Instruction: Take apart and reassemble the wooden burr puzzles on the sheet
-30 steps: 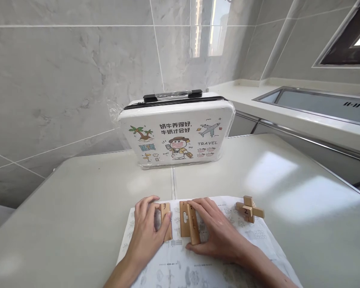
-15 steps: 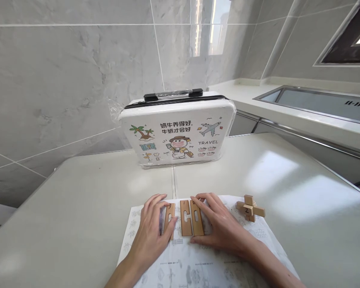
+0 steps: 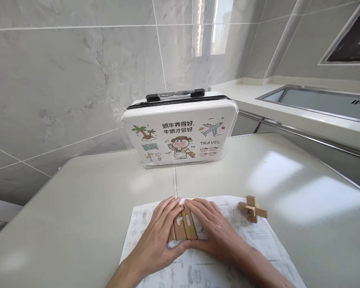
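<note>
Three flat wooden pieces (image 3: 180, 232) lie side by side on a printed paper sheet (image 3: 267, 252), between the person's two hands. The piece on the right has a long oval slot; the middle one has a notched cutout; the one on the left is mostly covered, so its shape is hard to make out. The left hand (image 3: 159, 226) grasps the row from its side, fingers curled over the far end and thumb along the near edge. The right hand (image 3: 211, 224) clasps the opposite side the same way, its fingertips at the far end, the two thumbs meeting or nearly so at the near edge.

To the right on the sheet sits an interlocked wooden cross (image 3: 252, 211), marked "2". The sheet is spread on a pale, glossy table (image 3: 78, 204). Farther back stands a white case (image 3: 183, 130) in clear wrap (image 3: 117, 111), with a black handle (image 3: 175, 95) and cartoon prints. Behind it rises a grey tiled wall (image 3: 78, 72); at right is a light ledge (image 3: 228, 92) with a metal-framed inset (image 3: 300, 107).
</note>
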The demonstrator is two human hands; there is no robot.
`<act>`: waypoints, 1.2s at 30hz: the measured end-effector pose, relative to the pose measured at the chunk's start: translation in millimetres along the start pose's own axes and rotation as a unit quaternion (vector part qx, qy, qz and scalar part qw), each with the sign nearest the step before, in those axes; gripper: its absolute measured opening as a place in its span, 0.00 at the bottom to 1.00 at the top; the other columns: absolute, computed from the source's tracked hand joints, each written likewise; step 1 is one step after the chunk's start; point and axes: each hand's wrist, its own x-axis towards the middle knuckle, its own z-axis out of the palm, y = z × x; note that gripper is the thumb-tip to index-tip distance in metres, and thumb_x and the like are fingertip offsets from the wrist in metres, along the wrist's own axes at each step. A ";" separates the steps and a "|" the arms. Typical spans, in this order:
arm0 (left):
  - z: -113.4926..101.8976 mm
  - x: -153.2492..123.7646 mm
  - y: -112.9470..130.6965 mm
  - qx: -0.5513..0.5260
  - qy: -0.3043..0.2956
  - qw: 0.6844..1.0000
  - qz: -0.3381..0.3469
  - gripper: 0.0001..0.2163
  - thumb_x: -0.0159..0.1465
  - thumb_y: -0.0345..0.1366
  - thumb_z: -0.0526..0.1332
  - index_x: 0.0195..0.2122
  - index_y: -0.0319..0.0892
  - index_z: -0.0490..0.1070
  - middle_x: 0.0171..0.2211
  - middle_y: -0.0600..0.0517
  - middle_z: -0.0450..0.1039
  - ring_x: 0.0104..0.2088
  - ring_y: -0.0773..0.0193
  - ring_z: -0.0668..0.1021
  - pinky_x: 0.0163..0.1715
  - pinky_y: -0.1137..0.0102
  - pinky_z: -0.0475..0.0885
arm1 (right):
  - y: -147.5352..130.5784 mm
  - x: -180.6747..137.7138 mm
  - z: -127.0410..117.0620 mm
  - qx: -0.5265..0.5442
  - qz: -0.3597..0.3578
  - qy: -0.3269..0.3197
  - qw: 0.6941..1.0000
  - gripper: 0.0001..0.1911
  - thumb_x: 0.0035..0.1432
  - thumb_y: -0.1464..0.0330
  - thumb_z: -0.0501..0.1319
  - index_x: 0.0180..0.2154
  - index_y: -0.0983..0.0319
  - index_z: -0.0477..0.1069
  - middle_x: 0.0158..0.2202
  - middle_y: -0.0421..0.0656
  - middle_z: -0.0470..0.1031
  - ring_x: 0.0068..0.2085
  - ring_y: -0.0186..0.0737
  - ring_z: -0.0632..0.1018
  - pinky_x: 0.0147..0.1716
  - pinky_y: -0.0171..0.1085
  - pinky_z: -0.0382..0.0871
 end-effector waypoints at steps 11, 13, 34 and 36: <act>0.3 3.8 3.2 0.073 -0.023 0.996 0.050 0.38 0.63 0.46 0.73 0.72 0.54 0.60 0.76 0.47 0.52 0.74 0.37 0.54 0.70 0.37 0.59 | -4.0 0.1 -4.3 -0.016 0.004 -0.018 1.000 0.52 0.60 0.65 0.74 0.75 0.56 0.45 0.70 0.53 0.68 0.70 0.57 0.67 0.63 0.56 0.68; 1.5 4.3 2.7 0.068 -0.005 0.997 0.046 0.32 0.63 0.48 0.73 0.66 0.53 0.66 0.74 0.47 0.56 0.73 0.39 0.58 0.69 0.41 0.63 | -3.7 -0.2 -5.7 -0.016 0.004 -0.015 1.000 0.48 0.63 0.64 0.71 0.74 0.56 0.48 0.70 0.52 0.68 0.70 0.56 0.68 0.63 0.55 0.69; -9.2 3.3 -29.2 0.170 0.173 0.969 -0.055 0.14 0.66 0.40 0.65 0.53 0.49 0.74 0.60 0.44 0.71 0.60 0.43 0.73 0.58 0.45 0.74 | -2.0 -3.2 -4.3 -0.041 0.026 -0.005 0.999 0.28 0.74 0.66 0.58 0.71 0.59 0.56 0.67 0.53 0.71 0.68 0.55 0.71 0.63 0.59 0.71; -11.3 2.8 -29.8 0.168 0.173 0.969 -0.049 0.13 0.66 0.42 0.66 0.51 0.48 0.74 0.59 0.44 0.73 0.60 0.43 0.74 0.57 0.47 0.74 | -1.8 -3.4 -3.9 -0.040 0.027 -0.001 0.999 0.28 0.73 0.66 0.58 0.71 0.58 0.57 0.67 0.53 0.72 0.67 0.55 0.72 0.62 0.59 0.71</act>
